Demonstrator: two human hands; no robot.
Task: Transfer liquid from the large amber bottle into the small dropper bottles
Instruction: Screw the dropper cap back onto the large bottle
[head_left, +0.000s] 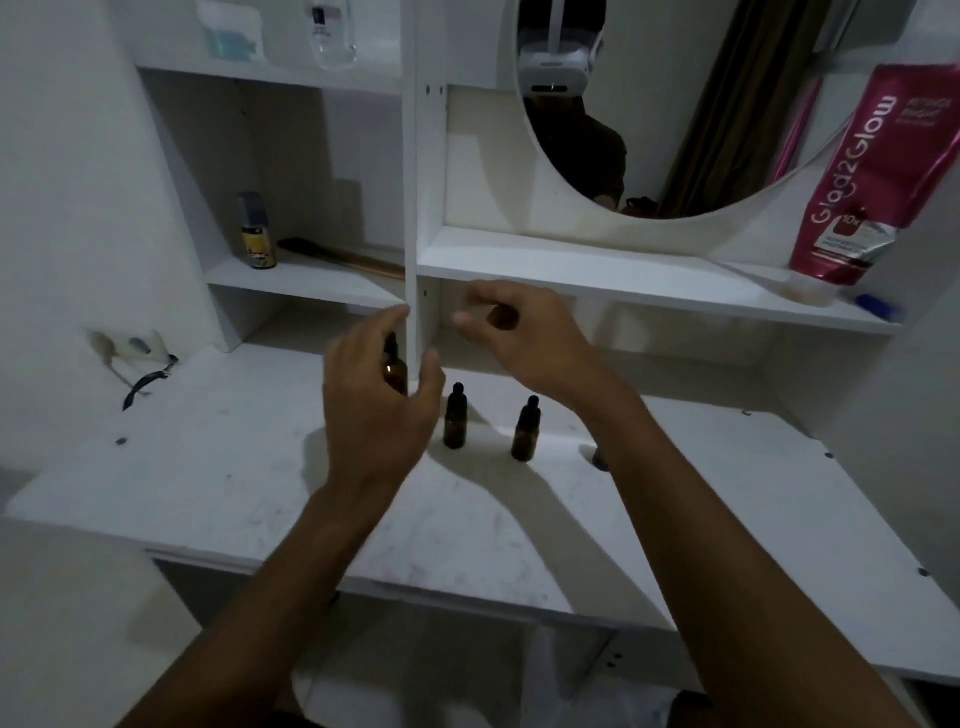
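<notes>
In the head view, the left hand (379, 400) is spread wide in the middle of the frame. It is right by the large amber bottle (396, 370), which stands on the white table (208, 467), half hidden. I cannot tell if they touch. The right hand (524, 338), a bit higher, has loosely bent fingers and holds nothing. I think the bottle needs a firm grip, kept upright. There is one big bottle and two small ones just right of it: the left dropper bottle (455, 418) and the right dropper bottle (525, 431).
</notes>
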